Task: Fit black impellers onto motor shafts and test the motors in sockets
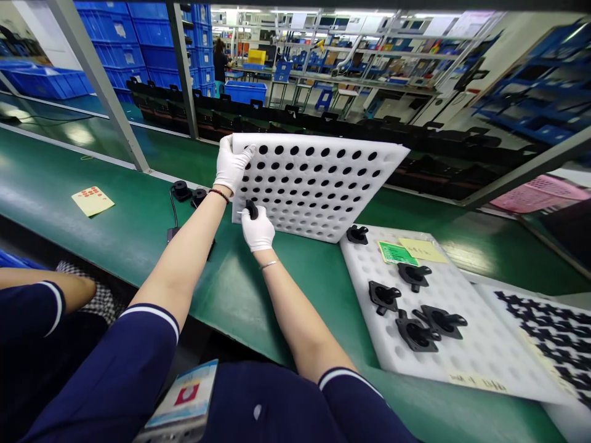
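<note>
My left hand (232, 163), in a white glove, grips the upper left edge of a white perforated foam tray (314, 212), which is tilted up off the bench. My right hand (257, 229), also gloved, pinches a small black moulded part (252, 209) against the tray's lower left area. Most of that part is hidden by my fingers. A second foam tray (443, 344) lies flat to the right, with several black parts (416, 335) on it. Two more black parts with a cable (181, 191) sit left of my arms.
A yellow note with red dots (92, 201) lies on the green workbench (138, 240). A third foam tray (549, 338), densely filled with black parts, sits at the right edge. A person's arm (46, 289) rests at lower left. Blue bins (120, 55) are stacked behind.
</note>
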`<state>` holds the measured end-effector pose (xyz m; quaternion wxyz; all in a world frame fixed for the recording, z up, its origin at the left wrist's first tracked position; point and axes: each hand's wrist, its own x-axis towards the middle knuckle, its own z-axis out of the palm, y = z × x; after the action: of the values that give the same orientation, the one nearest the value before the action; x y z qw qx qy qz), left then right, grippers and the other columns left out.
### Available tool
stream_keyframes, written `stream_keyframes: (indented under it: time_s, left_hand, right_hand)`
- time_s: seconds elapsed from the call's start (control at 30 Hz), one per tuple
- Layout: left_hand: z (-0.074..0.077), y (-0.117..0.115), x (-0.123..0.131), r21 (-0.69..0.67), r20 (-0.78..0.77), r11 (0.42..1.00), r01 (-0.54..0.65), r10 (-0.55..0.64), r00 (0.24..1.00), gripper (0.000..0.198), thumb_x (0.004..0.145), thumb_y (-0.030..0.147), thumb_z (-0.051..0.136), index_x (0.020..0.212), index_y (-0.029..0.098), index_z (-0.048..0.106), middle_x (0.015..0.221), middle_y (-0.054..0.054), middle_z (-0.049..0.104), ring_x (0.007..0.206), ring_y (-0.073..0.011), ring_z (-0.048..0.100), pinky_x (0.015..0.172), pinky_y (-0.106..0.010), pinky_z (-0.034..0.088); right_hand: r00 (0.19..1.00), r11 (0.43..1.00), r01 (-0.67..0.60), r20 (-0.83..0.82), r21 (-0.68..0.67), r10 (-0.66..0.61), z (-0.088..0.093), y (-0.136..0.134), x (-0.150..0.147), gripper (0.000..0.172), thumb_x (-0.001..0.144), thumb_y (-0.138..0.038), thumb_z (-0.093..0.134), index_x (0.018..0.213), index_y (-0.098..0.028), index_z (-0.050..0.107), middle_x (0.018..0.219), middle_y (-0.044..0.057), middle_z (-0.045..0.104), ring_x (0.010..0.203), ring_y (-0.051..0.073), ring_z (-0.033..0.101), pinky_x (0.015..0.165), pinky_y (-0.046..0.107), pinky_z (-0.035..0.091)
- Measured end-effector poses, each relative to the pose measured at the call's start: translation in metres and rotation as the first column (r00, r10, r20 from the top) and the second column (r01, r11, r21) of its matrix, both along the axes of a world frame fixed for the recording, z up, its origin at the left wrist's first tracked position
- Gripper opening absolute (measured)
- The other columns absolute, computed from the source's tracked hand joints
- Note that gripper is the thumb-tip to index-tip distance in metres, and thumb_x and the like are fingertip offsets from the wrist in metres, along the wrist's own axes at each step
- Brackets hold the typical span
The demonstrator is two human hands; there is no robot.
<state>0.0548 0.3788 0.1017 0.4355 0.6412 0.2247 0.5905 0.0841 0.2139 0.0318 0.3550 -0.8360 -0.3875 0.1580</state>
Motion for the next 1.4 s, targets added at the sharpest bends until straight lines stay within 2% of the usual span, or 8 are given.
stream_keyframes:
  time_s: [0.27,0.4,0.57,0.7,0.97,1.13,1.3,1.4]
  left_hand:
    - [0.001,-0.002,0.0,-0.012,0.029,1.0,-0.018,0.018,0.999,0.078,0.067,0.065,0.096,0.115,0.02,0.054,0.114,-0.007,0.07,0.114,-0.0247,0.072,0.113,-0.042,0.056]
    - [0.0,-0.003,-0.001,-0.029,0.029,1.0,-0.011,0.012,1.0,0.075,0.071,0.062,0.095,0.117,0.02,0.054,0.114,-0.007,0.069,0.119,-0.0265,0.071,0.115,-0.044,0.054]
    - [-0.001,-0.001,-0.005,0.01,0.007,1.0,0.017,-0.017,1.0,0.071,0.075,0.059,0.093,0.12,0.02,0.054,0.12,-0.009,0.067,0.13,-0.0282,0.065,0.121,-0.046,0.049]
    - [0.0,0.0,-0.004,-0.011,-0.01,1.0,0.009,-0.009,1.0,0.071,0.076,0.058,0.093,0.121,0.019,0.054,0.121,-0.01,0.067,0.13,-0.0287,0.065,0.12,-0.046,0.049]
    - [-0.001,0.002,-0.004,0.011,-0.009,1.0,0.003,-0.002,1.0,0.077,0.072,0.067,0.092,0.119,0.021,0.053,0.12,-0.008,0.067,0.123,-0.0256,0.068,0.118,-0.043,0.052]
    - [0.0,0.001,-0.004,-0.01,-0.018,1.0,-0.008,0.008,1.0,0.081,0.069,0.071,0.091,0.12,0.021,0.053,0.121,-0.009,0.067,0.126,-0.0267,0.067,0.118,-0.044,0.052]
    - [0.002,-0.004,-0.006,0.002,-0.005,1.0,-0.02,0.02,1.0,0.079,0.069,0.072,0.092,0.118,0.021,0.055,0.119,-0.009,0.067,0.126,-0.0273,0.067,0.118,-0.044,0.052]
    - [0.004,-0.006,-0.006,-0.008,-0.003,1.0,-0.021,0.021,1.0,0.078,0.07,0.071,0.091,0.117,0.021,0.055,0.119,-0.009,0.067,0.126,-0.0277,0.067,0.117,-0.045,0.052]
  right_hand:
    - [0.998,0.998,0.068,-0.016,0.006,-0.068,0.006,-0.009,0.019,0.032,0.104,-0.048,0.054,0.123,-0.024,0.064,0.103,0.009,0.078,0.102,0.032,0.075,0.097,0.044,0.057]
    - [0.993,0.993,0.118,-0.028,0.018,-0.117,-0.001,-0.024,0.025,0.029,0.105,-0.046,0.052,0.122,-0.025,0.063,0.101,0.007,0.077,0.1,0.03,0.075,0.095,0.042,0.058]
    - [0.99,0.99,0.137,-0.04,0.038,-0.136,0.0,-0.016,0.036,0.031,0.104,-0.047,0.055,0.124,-0.024,0.063,0.105,0.009,0.077,0.102,0.031,0.075,0.096,0.043,0.057]
    - [0.985,0.985,0.168,-0.056,0.049,-0.165,-0.002,-0.026,0.041,0.029,0.104,-0.047,0.056,0.122,-0.025,0.063,0.103,0.007,0.077,0.1,0.031,0.075,0.095,0.043,0.057]
    - [0.97,0.969,0.24,-0.063,0.063,-0.236,0.002,-0.031,0.058,0.028,0.103,-0.045,0.058,0.12,-0.024,0.064,0.101,0.009,0.077,0.101,0.031,0.075,0.095,0.042,0.056]
    - [0.955,0.954,0.292,-0.071,0.073,-0.287,0.0,-0.046,0.068,0.03,0.105,-0.047,0.053,0.122,-0.025,0.065,0.104,0.008,0.078,0.104,0.03,0.074,0.096,0.041,0.056]
    - [0.962,0.961,0.268,-0.076,0.072,-0.262,0.003,-0.044,0.087,0.028,0.1,-0.046,0.062,0.114,-0.023,0.068,0.105,0.011,0.078,0.105,0.031,0.074,0.098,0.042,0.055]
    - [0.958,0.955,0.283,-0.078,0.093,-0.276,-0.001,-0.056,0.092,0.028,0.1,-0.047,0.06,0.116,-0.024,0.068,0.106,0.009,0.079,0.107,0.03,0.073,0.098,0.04,0.055]
